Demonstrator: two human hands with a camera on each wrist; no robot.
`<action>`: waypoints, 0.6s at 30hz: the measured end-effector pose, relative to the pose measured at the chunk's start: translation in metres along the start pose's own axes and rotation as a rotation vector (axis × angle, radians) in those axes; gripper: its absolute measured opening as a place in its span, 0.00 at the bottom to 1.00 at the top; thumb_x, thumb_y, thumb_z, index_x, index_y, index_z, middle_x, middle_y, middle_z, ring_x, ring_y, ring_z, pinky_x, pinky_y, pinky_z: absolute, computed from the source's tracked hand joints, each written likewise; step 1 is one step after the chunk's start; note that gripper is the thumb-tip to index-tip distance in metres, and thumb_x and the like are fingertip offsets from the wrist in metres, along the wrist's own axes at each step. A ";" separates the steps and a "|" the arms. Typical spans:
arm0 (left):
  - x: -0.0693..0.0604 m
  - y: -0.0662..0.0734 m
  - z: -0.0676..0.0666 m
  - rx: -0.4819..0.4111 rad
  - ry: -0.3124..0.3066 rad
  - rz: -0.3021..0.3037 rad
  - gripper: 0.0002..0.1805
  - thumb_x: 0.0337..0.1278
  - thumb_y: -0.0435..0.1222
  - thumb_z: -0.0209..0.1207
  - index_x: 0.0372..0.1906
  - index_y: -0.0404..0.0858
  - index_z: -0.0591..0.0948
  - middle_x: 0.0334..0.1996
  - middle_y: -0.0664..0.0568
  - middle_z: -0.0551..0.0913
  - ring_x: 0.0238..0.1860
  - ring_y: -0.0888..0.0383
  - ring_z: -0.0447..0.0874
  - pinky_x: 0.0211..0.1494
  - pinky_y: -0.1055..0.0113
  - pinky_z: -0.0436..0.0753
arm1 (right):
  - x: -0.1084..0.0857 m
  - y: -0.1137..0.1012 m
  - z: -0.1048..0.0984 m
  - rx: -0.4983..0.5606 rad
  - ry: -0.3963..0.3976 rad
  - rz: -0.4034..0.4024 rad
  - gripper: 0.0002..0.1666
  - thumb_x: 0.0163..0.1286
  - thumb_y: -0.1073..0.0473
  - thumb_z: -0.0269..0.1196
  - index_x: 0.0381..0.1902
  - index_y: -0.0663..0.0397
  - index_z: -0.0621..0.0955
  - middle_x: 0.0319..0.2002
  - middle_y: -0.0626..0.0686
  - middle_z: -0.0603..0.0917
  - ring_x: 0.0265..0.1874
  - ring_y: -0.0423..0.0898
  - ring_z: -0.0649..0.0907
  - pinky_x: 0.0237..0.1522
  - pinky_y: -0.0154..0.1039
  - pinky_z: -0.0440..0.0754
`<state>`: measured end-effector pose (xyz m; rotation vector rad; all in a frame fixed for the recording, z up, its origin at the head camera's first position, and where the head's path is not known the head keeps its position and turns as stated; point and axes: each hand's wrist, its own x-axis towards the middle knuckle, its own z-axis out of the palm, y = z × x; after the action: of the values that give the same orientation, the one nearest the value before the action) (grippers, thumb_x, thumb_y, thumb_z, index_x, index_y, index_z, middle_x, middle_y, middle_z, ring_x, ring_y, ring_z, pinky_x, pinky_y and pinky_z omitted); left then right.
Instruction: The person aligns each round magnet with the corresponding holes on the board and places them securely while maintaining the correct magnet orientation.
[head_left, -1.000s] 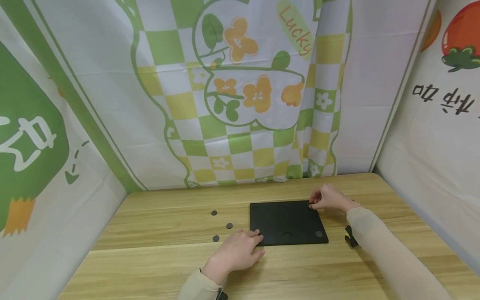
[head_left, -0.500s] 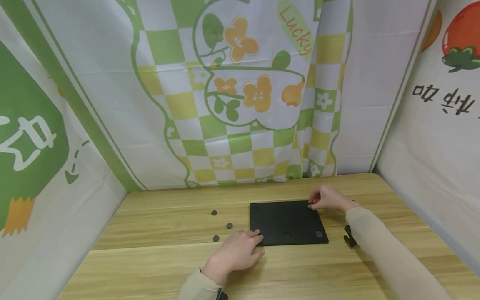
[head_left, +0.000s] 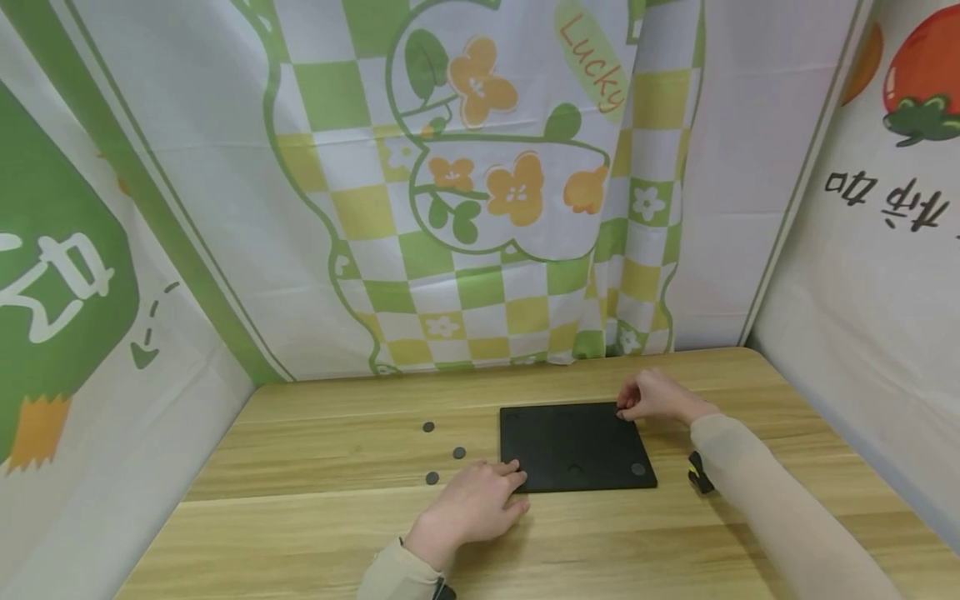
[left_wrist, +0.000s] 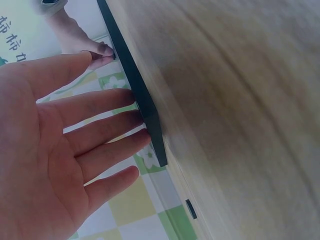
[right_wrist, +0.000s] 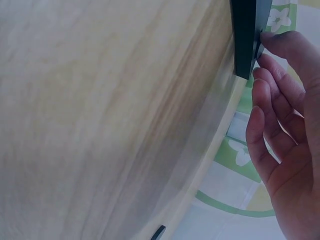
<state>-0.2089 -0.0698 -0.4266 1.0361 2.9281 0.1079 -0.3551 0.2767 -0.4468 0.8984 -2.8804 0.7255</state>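
Note:
A flat black rectangular board [head_left: 577,442] lies on the wooden table. My left hand [head_left: 474,500] rests its fingertips on the board's near left corner; in the left wrist view these fingers [left_wrist: 100,132] are straight and spread. At the far right corner, my right hand [head_left: 654,396] pinches a small dark disc [left_wrist: 114,56] between thumb and index finger, against the board. The other fingers of the right hand [right_wrist: 290,115] curl loosely in the right wrist view. One grey disc [head_left: 637,469] sits at the board's near right corner. Round marks show elsewhere on the board.
Left of the board, three loose dark discs lie on the table: a far one [head_left: 428,427], a middle one [head_left: 459,452] and a near one [head_left: 432,477]. A printed curtain [head_left: 480,308] hangs behind the table's back edge, with fabric walls on both sides.

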 end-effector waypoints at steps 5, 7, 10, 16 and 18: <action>0.000 0.000 0.001 -0.001 0.005 0.001 0.24 0.65 0.51 0.52 0.59 0.43 0.78 0.61 0.49 0.76 0.60 0.54 0.77 0.65 0.56 0.73 | -0.001 -0.001 0.000 -0.002 0.007 -0.008 0.07 0.52 0.55 0.73 0.25 0.49 0.85 0.22 0.41 0.83 0.22 0.31 0.79 0.25 0.28 0.79; 0.001 0.000 0.001 -0.004 0.005 0.000 0.24 0.65 0.51 0.52 0.59 0.43 0.78 0.61 0.49 0.76 0.60 0.54 0.77 0.65 0.56 0.73 | -0.001 -0.001 0.000 -0.001 0.012 -0.010 0.07 0.52 0.56 0.73 0.25 0.49 0.85 0.22 0.42 0.84 0.22 0.31 0.79 0.25 0.28 0.79; 0.001 0.000 0.001 -0.004 0.002 0.002 0.24 0.65 0.51 0.51 0.59 0.43 0.78 0.61 0.49 0.76 0.60 0.54 0.77 0.65 0.56 0.73 | -0.001 -0.002 0.000 0.006 0.011 -0.006 0.06 0.52 0.56 0.73 0.26 0.50 0.85 0.23 0.42 0.84 0.22 0.32 0.79 0.25 0.28 0.79; 0.000 -0.001 0.001 0.001 0.003 0.005 0.24 0.65 0.51 0.51 0.59 0.43 0.78 0.61 0.49 0.76 0.60 0.54 0.77 0.65 0.56 0.73 | -0.001 -0.003 -0.002 0.010 -0.007 0.011 0.05 0.52 0.58 0.72 0.27 0.51 0.85 0.24 0.43 0.84 0.23 0.32 0.80 0.26 0.28 0.79; 0.000 -0.001 0.001 0.002 0.007 0.007 0.24 0.65 0.51 0.51 0.59 0.43 0.78 0.61 0.49 0.76 0.59 0.54 0.77 0.65 0.56 0.73 | -0.001 -0.004 -0.003 0.011 -0.010 0.006 0.05 0.53 0.58 0.72 0.27 0.51 0.85 0.24 0.43 0.85 0.23 0.32 0.80 0.26 0.28 0.79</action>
<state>-0.2097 -0.0701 -0.4282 1.0482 2.9319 0.1086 -0.3525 0.2760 -0.4428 0.8971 -2.8924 0.7394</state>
